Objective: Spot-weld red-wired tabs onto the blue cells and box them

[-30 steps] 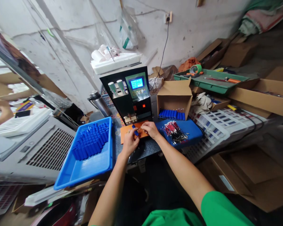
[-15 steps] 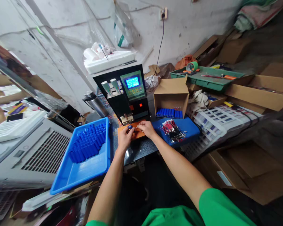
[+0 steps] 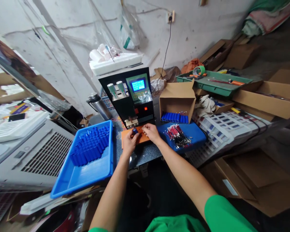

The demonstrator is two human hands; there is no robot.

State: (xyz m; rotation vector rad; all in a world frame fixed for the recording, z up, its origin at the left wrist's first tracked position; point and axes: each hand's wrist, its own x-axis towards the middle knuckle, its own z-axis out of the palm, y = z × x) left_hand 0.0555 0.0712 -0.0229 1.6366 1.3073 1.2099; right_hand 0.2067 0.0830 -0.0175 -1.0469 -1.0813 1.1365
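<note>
My left hand [image 3: 130,142] grips a blue cylindrical battery cell [image 3: 134,131], its end facing up between thumb and fingers. Just to the right, my right hand [image 3: 150,132] has thumb and fingertips pinched together over the orange plate [image 3: 143,139]; whatever it holds is too small to make out. Both hands are at the front of a black spot welder [image 3: 120,109] with a lit blue screen. The welder's electrode block [image 3: 131,123] sits right behind the cell. A pile of red and black wire leads [image 3: 177,135] lies on a blue pad [image 3: 198,135] at the right.
At the left stands a blue tray [image 3: 79,185] holding many blue cells. An open cardboard box [image 3: 177,91] with a row of cells [image 3: 175,117] stands behind the pad. A steel flask [image 3: 100,106] is left of the welder. Farther right are a green tray [image 3: 215,84] and white crates [image 3: 214,127].
The view has shifted slightly. The cell in my left hand sits slightly nearer the electrode block and looks more tilted. My right hand keeps its pinch, close to where it was.
</note>
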